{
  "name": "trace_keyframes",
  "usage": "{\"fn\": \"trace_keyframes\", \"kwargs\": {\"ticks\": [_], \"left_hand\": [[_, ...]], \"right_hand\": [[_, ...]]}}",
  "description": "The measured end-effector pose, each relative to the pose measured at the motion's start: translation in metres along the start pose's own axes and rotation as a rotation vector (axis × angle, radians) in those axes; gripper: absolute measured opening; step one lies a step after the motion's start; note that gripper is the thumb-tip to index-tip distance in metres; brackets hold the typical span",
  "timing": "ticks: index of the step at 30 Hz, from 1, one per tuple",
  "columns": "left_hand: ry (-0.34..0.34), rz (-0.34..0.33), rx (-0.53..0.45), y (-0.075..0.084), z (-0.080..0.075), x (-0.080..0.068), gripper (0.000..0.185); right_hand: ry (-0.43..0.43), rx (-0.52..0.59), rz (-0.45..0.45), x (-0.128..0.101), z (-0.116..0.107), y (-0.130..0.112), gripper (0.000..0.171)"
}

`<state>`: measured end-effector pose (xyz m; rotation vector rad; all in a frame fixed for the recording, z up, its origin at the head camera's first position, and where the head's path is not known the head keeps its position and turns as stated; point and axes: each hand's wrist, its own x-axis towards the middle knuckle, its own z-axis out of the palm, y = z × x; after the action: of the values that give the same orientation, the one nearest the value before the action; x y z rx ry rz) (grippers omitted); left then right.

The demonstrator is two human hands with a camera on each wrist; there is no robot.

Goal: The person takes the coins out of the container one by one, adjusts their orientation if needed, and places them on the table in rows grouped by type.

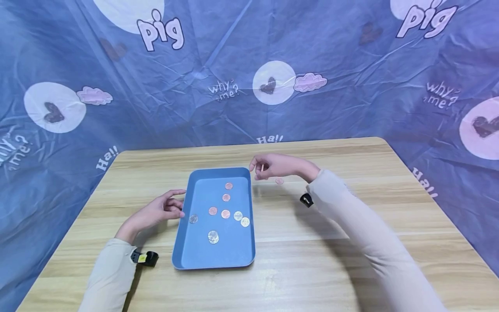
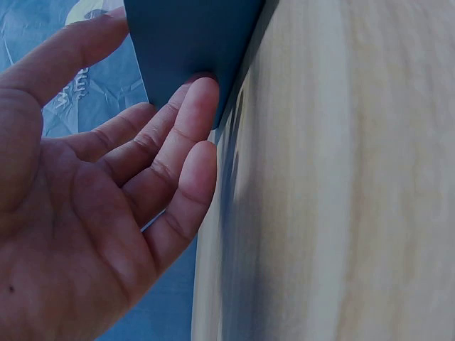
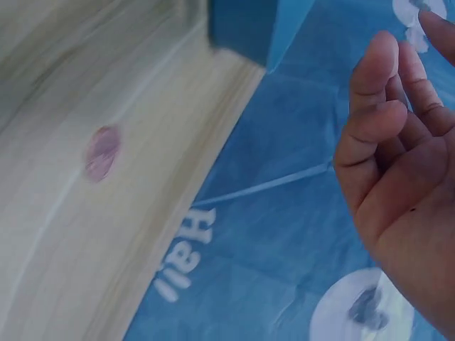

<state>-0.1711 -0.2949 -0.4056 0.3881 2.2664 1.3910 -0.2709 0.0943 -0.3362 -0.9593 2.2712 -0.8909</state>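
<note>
A blue rectangular tray (image 1: 214, 255) lies on the table with several flat round coin-like discs in it. Some are copper-coloured, like the copper disc (image 1: 225, 214); others are silvery, like the silver disc (image 1: 213, 237). At the tray's left wall my left hand (image 1: 160, 210) touches the side with loosely bent fingers, and the left wrist view shows fingertips against the blue wall (image 2: 185, 42). Above the tray's far right corner hovers my right hand (image 1: 274, 165), fingers loosely bent with nothing visible between them. Below that hand, a copper disc (image 1: 279, 181) lies on the wood, also seen as a blurred pinkish disc (image 3: 103, 153).
The light wooden table (image 1: 312, 268) extends around the tray. A blue printed cloth (image 1: 234, 117) hangs behind it and at both sides. Black wrist devices, one at the left sleeve (image 1: 145, 258) and one at the right sleeve (image 1: 306, 199), stick out beside the arms.
</note>
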Motion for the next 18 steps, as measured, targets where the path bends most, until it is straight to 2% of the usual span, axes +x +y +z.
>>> {"fn": "trace_keyframes", "kwargs": {"ticks": [8,13,18], "left_hand": [[0.004,0.003,0.007,-0.002,0.0,0.0,0.077],[0.0,0.008,0.004,-0.001,0.0,0.0,0.077],[-0.002,0.009,0.016,0.0,0.0,0.001,0.077]], "right_hand": [[-0.051,-0.041,-0.056,0.021,0.011,-0.027,0.027],[-0.096,-0.085,-0.088,0.032,0.026,-0.039,0.028],[-0.143,-0.118,-0.084,0.04,0.043,-0.044,0.027]]}}
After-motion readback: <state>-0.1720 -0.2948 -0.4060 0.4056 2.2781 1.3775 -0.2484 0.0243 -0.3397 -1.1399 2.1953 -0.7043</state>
